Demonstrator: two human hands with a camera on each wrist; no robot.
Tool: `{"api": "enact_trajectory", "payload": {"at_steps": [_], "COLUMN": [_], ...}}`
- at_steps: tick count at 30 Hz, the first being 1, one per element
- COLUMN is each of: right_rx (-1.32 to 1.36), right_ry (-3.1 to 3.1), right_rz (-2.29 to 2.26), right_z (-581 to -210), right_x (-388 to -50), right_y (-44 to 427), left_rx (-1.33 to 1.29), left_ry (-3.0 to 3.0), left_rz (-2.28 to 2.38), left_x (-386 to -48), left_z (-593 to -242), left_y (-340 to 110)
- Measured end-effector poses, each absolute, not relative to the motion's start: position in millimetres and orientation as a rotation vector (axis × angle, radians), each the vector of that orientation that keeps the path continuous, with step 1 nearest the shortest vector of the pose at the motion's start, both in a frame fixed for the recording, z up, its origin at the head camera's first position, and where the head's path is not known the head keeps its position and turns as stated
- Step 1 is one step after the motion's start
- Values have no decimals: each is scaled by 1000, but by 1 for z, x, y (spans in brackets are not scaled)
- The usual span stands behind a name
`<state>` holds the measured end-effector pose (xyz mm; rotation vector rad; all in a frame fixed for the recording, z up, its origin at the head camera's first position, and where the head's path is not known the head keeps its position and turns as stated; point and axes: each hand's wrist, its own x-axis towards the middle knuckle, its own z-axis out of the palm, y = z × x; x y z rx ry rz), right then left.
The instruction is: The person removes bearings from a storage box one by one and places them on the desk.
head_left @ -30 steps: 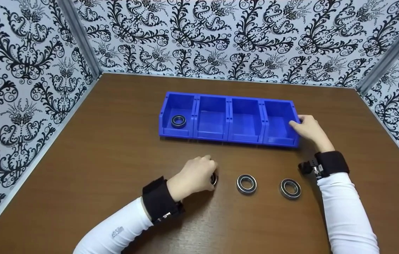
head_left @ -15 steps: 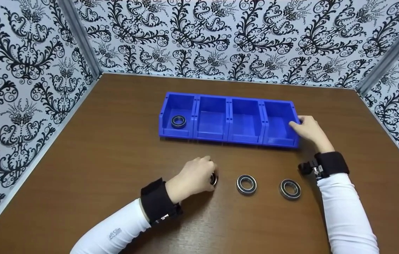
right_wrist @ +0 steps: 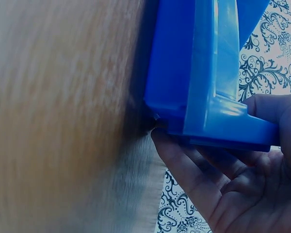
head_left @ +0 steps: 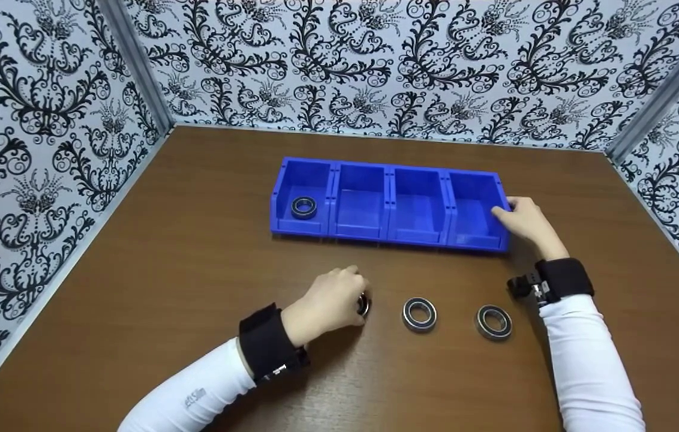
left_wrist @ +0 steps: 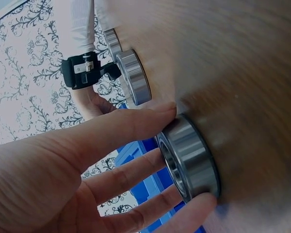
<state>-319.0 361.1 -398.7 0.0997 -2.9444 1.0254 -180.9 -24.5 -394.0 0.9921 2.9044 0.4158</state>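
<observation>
My left hand [head_left: 332, 301] grips a ball bearing [left_wrist: 191, 158] by its outer rim, thumb on one side and fingers on the other; the bearing lies flat on the table. In the head view most of that bearing is hidden behind the hand. My right hand [head_left: 530, 225] holds the right end wall of a blue bin row [head_left: 358, 231], thumb over the top edge and fingers outside and under it in the right wrist view. Another bearing [head_left: 303, 216] lies in the leftmost compartment. Two more bearings, a middle one [head_left: 409, 324] and a right one [head_left: 482, 330], lie between the hands.
The brown wooden table [head_left: 165, 252] is bordered by patterned wall panels [head_left: 339, 66] at the back and both sides. Grey metal posts [head_left: 144, 72] stand at the back corners. Black straps with cameras are on both wrists.
Almost nothing differs. My left wrist and forearm have shifted slightly to the left, while the hand stays on the bearing. The right hand and the bins have kept their place.
</observation>
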Motion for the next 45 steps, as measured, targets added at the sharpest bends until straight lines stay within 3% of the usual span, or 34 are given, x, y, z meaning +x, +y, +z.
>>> {"api": "enact_trajectory", "payload": {"at_steps": [45], "right_rx": [87], "right_ry": [-2950], "right_rz": [1036], "right_z": [-398], "right_x": [-319], "right_y": [361], "left_rx": [1006], "left_ry": [2902], "left_rz": [448], "left_x": [-177], "left_z": [-381], "left_y": [-32]}}
